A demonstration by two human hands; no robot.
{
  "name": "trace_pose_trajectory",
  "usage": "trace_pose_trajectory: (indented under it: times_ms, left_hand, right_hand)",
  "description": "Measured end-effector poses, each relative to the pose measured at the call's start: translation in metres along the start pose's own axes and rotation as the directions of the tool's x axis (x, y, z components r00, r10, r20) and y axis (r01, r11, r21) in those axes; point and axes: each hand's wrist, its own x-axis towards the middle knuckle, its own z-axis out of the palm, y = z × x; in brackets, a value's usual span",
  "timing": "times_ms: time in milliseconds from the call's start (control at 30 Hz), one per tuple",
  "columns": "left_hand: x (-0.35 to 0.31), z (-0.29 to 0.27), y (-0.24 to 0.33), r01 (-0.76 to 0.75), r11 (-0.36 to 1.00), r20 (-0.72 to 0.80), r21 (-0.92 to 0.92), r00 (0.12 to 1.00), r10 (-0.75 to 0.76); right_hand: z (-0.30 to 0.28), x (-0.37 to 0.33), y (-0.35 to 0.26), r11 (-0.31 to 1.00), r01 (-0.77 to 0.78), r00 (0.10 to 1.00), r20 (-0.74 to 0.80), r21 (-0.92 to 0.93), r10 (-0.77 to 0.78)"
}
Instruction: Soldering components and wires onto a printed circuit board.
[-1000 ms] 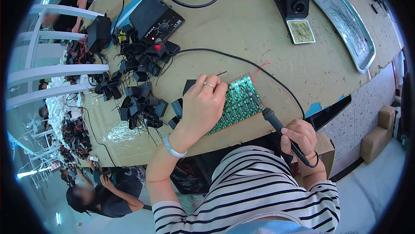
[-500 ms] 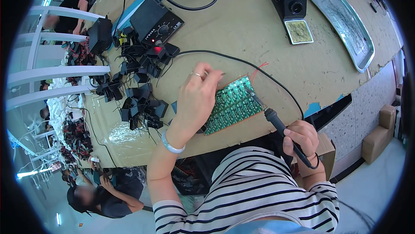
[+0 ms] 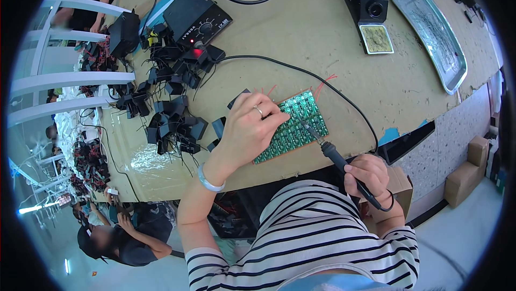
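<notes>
Soldering work at a table [image 3: 269,33], as seen from beside it. A green circuit board [image 3: 309,109] lies flat on the table's brown covering, in front of a person in a striped shirt [image 3: 317,226]. The left hand [image 3: 248,127], wearing a ring [image 3: 258,110] and a pale bracelet [image 3: 210,179], reaches over the board's left part; its fingers bend toward the surface, though I cannot tell whether their tips meet or clamp anything. The right hand [image 3: 368,175] has its fingers clamped around the dark handle of a soldering iron [image 3: 334,154]. The iron's tip points over the board; contact cannot be made out.

Writing: pale lettering runs along the front panel of a black control box [image 3: 188,14], near a round dial [image 3: 206,27] ringed with marks; a red light [image 3: 192,40] glows there. Any print on the board is too small to read.

Surroundings: black housings [image 3: 174,124] lie heaped left of the hands; red wires [image 3: 325,82] show beyond the board's far corner; a yellowish sponge [image 3: 377,39] and a metal tray [image 3: 430,38] occupy the table's far right.
</notes>
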Motion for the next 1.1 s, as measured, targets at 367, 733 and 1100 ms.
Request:
trace_pose_trajectory:
  times_ms: [367, 733, 1100]
  left_hand:
    - [0.003, -0.001, 0.006, -0.020, 0.992, 0.116, 0.123, 0.993, 0.006]
    - [0.002, 0.003, 0.012, -0.036, 0.981, 0.145, 0.192, 0.989, 0.008]
    - [0.001, 0.005, 0.012, -0.033, 0.980, 0.139, 0.198, 0.990, 0.006]
  right_hand:
    - [0.005, 0.004, -0.001, 1.000, -0.014, 0.999, 0.049, -0.027, 0.015]
    - [0.001, -0.003, 0.001, 0.976, 0.204, 0.976, 0.097, -0.071, -0.196]
    - [-0.011, -0.005, -0.004, 0.997, 0.029, 0.999, -0.017, -0.065, -0.030]
